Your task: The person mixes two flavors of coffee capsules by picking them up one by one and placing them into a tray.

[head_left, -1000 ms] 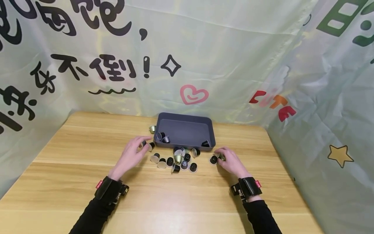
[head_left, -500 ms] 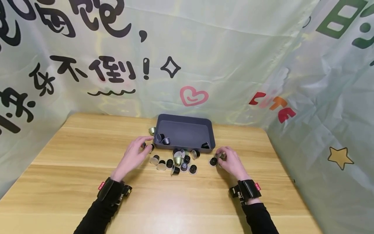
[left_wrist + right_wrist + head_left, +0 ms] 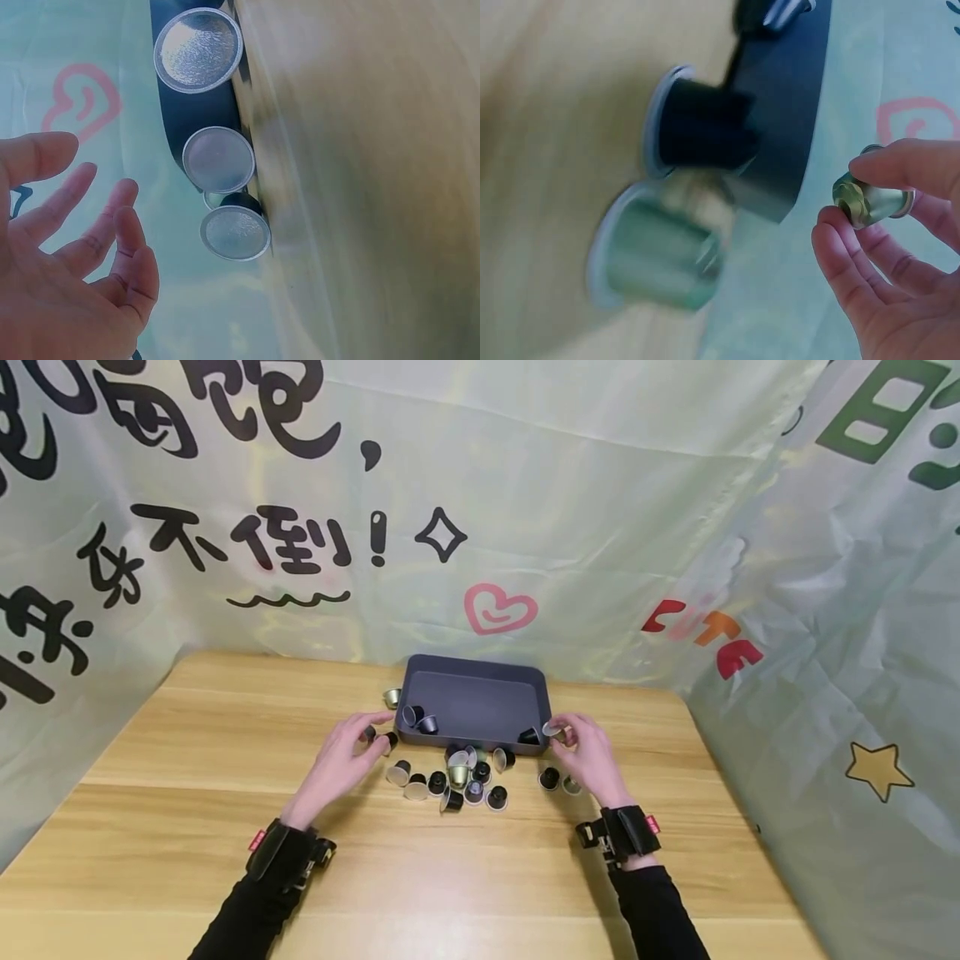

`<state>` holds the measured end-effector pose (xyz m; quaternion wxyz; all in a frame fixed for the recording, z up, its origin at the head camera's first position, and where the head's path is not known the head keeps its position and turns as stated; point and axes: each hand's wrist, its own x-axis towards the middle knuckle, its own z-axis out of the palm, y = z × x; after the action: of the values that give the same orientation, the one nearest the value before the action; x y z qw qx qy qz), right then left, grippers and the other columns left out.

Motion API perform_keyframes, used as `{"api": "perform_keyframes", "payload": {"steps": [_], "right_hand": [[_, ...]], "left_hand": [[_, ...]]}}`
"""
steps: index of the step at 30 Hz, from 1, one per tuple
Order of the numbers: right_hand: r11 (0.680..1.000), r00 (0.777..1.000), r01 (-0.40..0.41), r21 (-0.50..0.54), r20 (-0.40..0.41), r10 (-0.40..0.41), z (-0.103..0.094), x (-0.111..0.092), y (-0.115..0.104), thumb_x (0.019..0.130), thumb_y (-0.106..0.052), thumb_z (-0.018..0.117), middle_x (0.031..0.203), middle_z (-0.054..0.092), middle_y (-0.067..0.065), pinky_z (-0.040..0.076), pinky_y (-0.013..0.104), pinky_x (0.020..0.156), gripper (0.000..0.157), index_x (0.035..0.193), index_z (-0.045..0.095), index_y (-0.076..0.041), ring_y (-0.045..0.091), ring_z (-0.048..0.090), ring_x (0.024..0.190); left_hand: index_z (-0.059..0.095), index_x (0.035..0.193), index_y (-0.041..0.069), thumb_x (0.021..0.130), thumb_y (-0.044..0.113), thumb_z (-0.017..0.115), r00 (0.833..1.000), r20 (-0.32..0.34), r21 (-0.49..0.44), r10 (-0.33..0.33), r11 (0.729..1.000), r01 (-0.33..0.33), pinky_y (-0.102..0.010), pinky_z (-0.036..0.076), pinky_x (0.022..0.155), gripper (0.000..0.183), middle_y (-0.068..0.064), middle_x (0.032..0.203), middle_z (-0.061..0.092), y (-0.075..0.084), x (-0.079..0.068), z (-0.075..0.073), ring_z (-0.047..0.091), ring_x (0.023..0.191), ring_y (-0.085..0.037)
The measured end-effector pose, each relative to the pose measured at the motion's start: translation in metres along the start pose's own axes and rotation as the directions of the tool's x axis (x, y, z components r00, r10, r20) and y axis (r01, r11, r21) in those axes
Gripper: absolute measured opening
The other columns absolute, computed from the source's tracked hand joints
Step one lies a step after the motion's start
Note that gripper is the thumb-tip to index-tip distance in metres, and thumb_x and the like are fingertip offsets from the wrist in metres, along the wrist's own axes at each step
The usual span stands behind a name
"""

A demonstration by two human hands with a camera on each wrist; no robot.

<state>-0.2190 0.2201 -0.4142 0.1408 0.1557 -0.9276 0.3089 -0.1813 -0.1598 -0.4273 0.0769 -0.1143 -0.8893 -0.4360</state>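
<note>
My right hand pinches a gold-green coffee capsule between thumb and fingers, at the right front corner of the dark tray. Below that hand, a black capsule and a pale green capsule stand on the table. At the tray's left front corner, my left hand is held with loosely bent fingers and nothing in them. Close by its fingertips are two dark capsules, one of them a black capsule partly covered. Foil lids face the camera in the left wrist view.
Several capsules lie clustered before the tray, some on their sides. Inside the tray, two dark capsules are at the left and a black capsule at the right. A gold capsule sits outside its left edge. Cloth hangs behind the table.
My right hand has lifted the gold-green capsule and brought it up and left to the tray's corner, uncovering a pale green one on the table. The left hand has barely moved.
</note>
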Motion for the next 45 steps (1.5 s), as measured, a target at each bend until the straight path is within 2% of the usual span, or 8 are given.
{"api": "perform_keyframes", "payload": {"steps": [4, 12, 22, 29, 34, 38, 41, 45], "right_hand": [[0.999, 0.999, 0.038, 0.016, 0.025, -0.039, 0.007, 0.014, -0.010, 0.085, 0.001, 0.071, 0.103, 0.071, 0.014, 0.053, 0.030, 0.071, 0.026, 0.112, 0.070, -0.001, 0.020, 0.062, 0.078], [0.998, 0.995, 0.057, -0.028, 0.085, -0.055, 0.022, 0.039, -0.023, 0.085, -0.002, 0.074, 0.081, 0.062, 0.006, 0.044, 0.024, 0.067, 0.025, 0.110, 0.071, -0.002, 0.014, 0.054, 0.072], [0.993, 0.983, 0.080, -0.089, 0.174, -0.064, 0.038, 0.053, -0.025, 0.085, -0.003, 0.072, 0.089, 0.071, 0.011, 0.049, 0.032, 0.071, 0.023, 0.108, 0.072, -0.002, 0.020, 0.060, 0.078], [0.992, 0.976, 0.052, -0.115, 0.218, -0.026, 0.043, 0.054, -0.022, 0.085, -0.002, 0.072, 0.095, 0.074, 0.014, 0.056, 0.037, 0.073, 0.026, 0.111, 0.071, -0.001, 0.025, 0.066, 0.082], [0.994, 0.981, 0.068, -0.087, 0.188, -0.051, 0.042, 0.047, -0.024, 0.087, -0.002, 0.070, 0.108, 0.072, 0.021, 0.058, 0.043, 0.079, 0.032, 0.119, 0.068, 0.001, 0.031, 0.068, 0.089], [0.996, 0.990, 0.076, -0.034, 0.125, -0.071, 0.036, 0.034, -0.026, 0.089, -0.004, 0.069, 0.112, 0.070, 0.023, 0.052, 0.036, 0.073, 0.034, 0.123, 0.067, 0.001, 0.024, 0.062, 0.081], [0.998, 0.995, 0.059, 0.008, 0.083, -0.059, 0.030, 0.022, -0.028, 0.090, -0.004, 0.069, 0.111, 0.069, 0.023, 0.047, 0.030, 0.071, 0.034, 0.124, 0.066, 0.002, 0.019, 0.057, 0.075], [0.998, 0.999, 0.028, 0.058, 0.030, -0.029, 0.024, 0.009, -0.027, 0.088, -0.003, 0.070, 0.094, 0.067, 0.017, 0.045, 0.027, 0.070, 0.034, 0.122, 0.067, 0.003, 0.019, 0.055, 0.073]], "left_hand": [[0.054, 0.140, 0.007, 0.098, 0.014, 0.060, 1.000, -0.001, 0.011, 0.003, 1.000, -0.003, -0.068, 0.041, 0.104, 0.043, -0.024, 0.143, 0.055, -0.002, -0.001, 0.000, 0.058, 0.115, -0.041], [0.056, 0.137, 0.004, 0.098, 0.015, 0.060, 1.000, 0.005, 0.035, -0.004, 0.999, 0.004, -0.069, 0.041, 0.103, 0.041, -0.025, 0.142, 0.055, -0.005, -0.002, 0.002, 0.058, 0.113, -0.042], [0.058, 0.136, 0.004, 0.097, 0.014, 0.061, 1.000, -0.004, 0.029, 0.017, 0.999, -0.017, -0.067, 0.043, 0.102, 0.040, -0.024, 0.139, 0.059, -0.006, -0.002, 0.006, 0.060, 0.112, -0.040], [0.057, 0.137, 0.005, 0.098, 0.016, 0.061, 1.000, 0.009, 0.030, 0.004, 1.000, -0.005, -0.070, 0.035, 0.110, 0.040, -0.023, 0.142, 0.057, -0.005, -0.002, 0.007, 0.058, 0.119, -0.041], [0.057, 0.138, 0.007, 0.099, 0.017, 0.060, 1.000, 0.016, 0.034, -0.013, 0.999, 0.013, -0.070, 0.035, 0.110, 0.040, -0.022, 0.142, 0.057, -0.004, -0.003, 0.006, 0.056, 0.122, -0.042], [0.057, 0.137, 0.007, 0.099, 0.017, 0.060, 1.000, 0.022, 0.038, -0.021, 0.999, 0.020, -0.071, 0.035, 0.110, 0.040, -0.022, 0.142, 0.057, -0.004, -0.004, 0.006, 0.055, 0.123, -0.042], [0.061, 0.131, 0.005, 0.098, 0.015, 0.060, 1.000, 0.030, 0.042, -0.007, 0.999, 0.006, -0.067, 0.040, 0.107, 0.035, -0.021, 0.135, 0.063, -0.005, -0.003, 0.006, 0.058, 0.118, -0.040], [0.067, 0.119, 0.005, 0.094, 0.010, 0.064, 0.998, 0.056, 0.038, 0.020, 0.999, -0.022, -0.059, 0.049, 0.098, 0.026, -0.015, 0.117, 0.071, -0.006, -0.004, 0.005, 0.062, 0.109, -0.034]]}}
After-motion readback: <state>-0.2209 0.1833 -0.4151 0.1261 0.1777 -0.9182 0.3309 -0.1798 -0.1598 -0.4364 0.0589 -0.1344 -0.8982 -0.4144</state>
